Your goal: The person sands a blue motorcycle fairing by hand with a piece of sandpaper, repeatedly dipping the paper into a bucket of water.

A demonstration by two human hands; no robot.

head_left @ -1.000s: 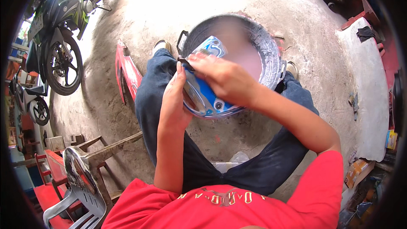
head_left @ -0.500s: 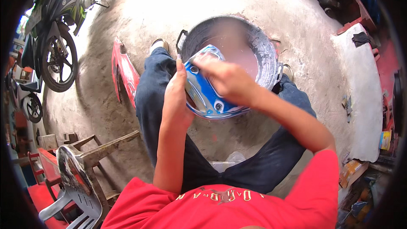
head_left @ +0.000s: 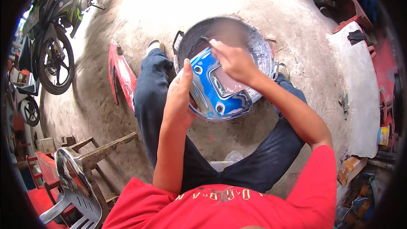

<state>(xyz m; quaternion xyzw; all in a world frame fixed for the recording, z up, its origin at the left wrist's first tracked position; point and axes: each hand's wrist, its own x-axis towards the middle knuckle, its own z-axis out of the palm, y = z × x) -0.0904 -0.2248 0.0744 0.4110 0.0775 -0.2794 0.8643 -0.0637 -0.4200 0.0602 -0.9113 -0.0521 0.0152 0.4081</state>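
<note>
My left hand (head_left: 180, 91) grips the left edge of a blue plastic panel (head_left: 203, 87) with silver-grey patches, bolt holes and a rectangular opening, held tilted over a dented metal basin (head_left: 265, 59). Pinkish, cloudy liquid shows in the basin. My right hand (head_left: 233, 63) is closed on a small dark flat piece (head_left: 205, 39) at the panel's upper end, its fingertips close together. The underside of the panel and most of my left fingers are hidden.
My legs surround the basin. A red body panel (head_left: 123, 76) lies on the left, motorcycles (head_left: 57, 59) stand beyond it, and a worn plastic chair (head_left: 78, 186) is at the lower left. On the right are a pale board (head_left: 362, 97) and assorted clutter.
My right hand has moved up along the panel to its top end, uncovering the opening. The panel has shifted slightly right and shows more of its face.
</note>
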